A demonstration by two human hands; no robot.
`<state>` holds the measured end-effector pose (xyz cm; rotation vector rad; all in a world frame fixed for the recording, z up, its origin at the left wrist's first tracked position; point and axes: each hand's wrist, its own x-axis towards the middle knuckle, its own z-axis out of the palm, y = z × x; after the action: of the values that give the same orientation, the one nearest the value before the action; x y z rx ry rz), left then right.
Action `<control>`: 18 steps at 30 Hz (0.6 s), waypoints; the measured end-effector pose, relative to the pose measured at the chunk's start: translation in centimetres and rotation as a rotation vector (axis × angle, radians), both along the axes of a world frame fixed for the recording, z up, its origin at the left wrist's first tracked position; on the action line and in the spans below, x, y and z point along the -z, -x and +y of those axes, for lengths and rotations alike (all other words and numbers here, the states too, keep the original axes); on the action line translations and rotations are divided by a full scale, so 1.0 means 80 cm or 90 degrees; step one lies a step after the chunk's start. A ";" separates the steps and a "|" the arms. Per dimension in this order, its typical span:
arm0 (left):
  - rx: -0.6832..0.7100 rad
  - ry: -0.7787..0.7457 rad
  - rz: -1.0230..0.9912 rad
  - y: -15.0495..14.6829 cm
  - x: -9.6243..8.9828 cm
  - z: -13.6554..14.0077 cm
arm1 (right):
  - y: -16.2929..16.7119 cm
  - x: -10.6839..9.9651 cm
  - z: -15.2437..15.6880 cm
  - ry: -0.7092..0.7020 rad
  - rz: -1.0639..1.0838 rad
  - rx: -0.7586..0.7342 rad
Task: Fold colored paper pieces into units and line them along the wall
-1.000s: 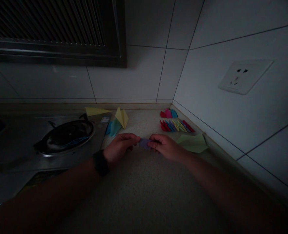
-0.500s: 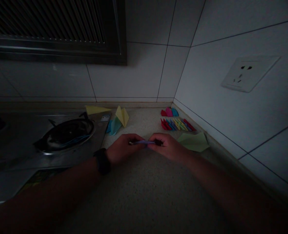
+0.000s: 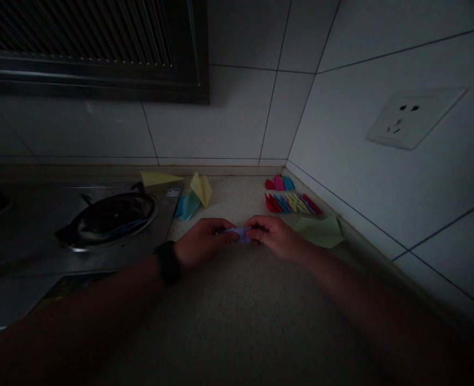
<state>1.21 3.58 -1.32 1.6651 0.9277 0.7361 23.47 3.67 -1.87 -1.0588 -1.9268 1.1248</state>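
Between my two hands is a small folded piece of purple paper (image 3: 242, 234), held above the countertop (image 3: 237, 316). My left hand (image 3: 207, 239) pinches its left end, with the thumb on the near side. Its right end is pinched by my right hand (image 3: 275, 237). The fingers cover much of the paper, so its full shape is hidden. Just beyond my right hand lies a pale green sheet of folded paper (image 3: 321, 231). A row of colourful folded paper pieces (image 3: 291, 203) sits behind it, with red, pink and blue ones (image 3: 279, 183) farther back.
Left of my hands, a yellow paper plane (image 3: 201, 188) leans by a blue folded paper (image 3: 188, 205). Another yellow paper piece (image 3: 160, 178) lies at the back edge of the gas stove (image 3: 116, 220). A range hood (image 3: 100, 80) hangs above. A tiled wall with a socket (image 3: 415, 118) borders the right.
The purple paper has turned from nearly edge-on to showing more of its face between my fingers. Both hands keep about the same place; the view has shifted slightly.
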 end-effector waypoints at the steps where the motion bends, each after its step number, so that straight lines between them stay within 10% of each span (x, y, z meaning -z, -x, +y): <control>1: 0.010 0.007 -0.012 0.000 0.000 0.000 | 0.000 -0.001 -0.001 0.009 0.006 -0.006; 18: -0.034 0.014 -0.052 -0.001 -0.008 -0.002 | 0.000 -0.005 -0.002 0.052 0.109 0.001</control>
<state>1.32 3.44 -0.66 1.5854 0.9224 0.8207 23.46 3.50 -1.45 -0.9735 -1.7595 1.2603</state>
